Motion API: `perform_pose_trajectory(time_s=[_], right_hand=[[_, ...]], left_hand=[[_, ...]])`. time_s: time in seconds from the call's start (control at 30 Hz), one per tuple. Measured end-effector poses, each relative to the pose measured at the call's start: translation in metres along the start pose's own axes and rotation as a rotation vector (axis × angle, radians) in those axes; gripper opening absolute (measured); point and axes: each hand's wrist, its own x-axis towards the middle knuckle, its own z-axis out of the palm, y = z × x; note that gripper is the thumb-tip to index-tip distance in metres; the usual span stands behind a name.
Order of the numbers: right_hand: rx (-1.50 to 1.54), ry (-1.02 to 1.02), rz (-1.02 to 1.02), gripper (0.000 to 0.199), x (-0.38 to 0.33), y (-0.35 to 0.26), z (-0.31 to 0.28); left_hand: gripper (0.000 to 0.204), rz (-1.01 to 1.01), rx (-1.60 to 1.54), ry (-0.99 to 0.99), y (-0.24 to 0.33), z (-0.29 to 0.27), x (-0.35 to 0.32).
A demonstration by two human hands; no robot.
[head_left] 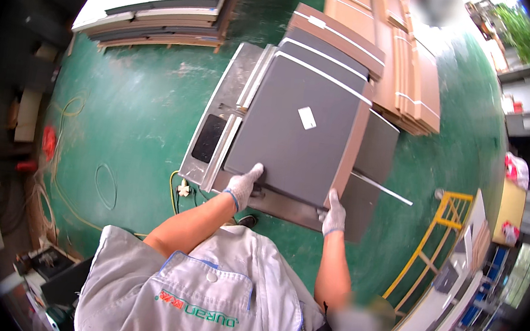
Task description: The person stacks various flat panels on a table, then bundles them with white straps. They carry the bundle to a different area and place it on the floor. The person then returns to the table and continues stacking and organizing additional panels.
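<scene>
A dark grey panel [301, 124] with brown side edges and a small white label [307, 118] lies in front of me on top of other panels. My left hand [244, 188], in a pale knit glove, grips its near left corner, thumb on the top face and fingers hidden below. At the near right corner my right hand [334, 215], gloved too, holds the brown edge with the thumb up along it. White straps or strips cross the far end of the panels. Left of the panel stands a metal machine bed [218, 115] with a black inset plate.
Stacked panels [165, 6] sit on a pallet at the far left, and brown boards [410, 77] are piled at the far right. A yellow metal frame [431, 241] stands at the right beside leaning boards. Yellow hose [61, 170] loops over the green floor [135, 107].
</scene>
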Motion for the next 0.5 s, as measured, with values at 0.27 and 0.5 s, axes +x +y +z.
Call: perform_pose_trajectory(time_s=[0.27,0.5], right_hand=[[-0.011,0.074,-0.141,0.060,0.043,-0.055,-0.024],[-0.651,0.678,-0.125,0.086,0.109,-0.079,-0.097]], left_hand=[[0.073,0.078,0.076,0.036,0.028,0.044,0.032],[0.079,0.028,0.280,0.063,0.033,0.033,0.040]])
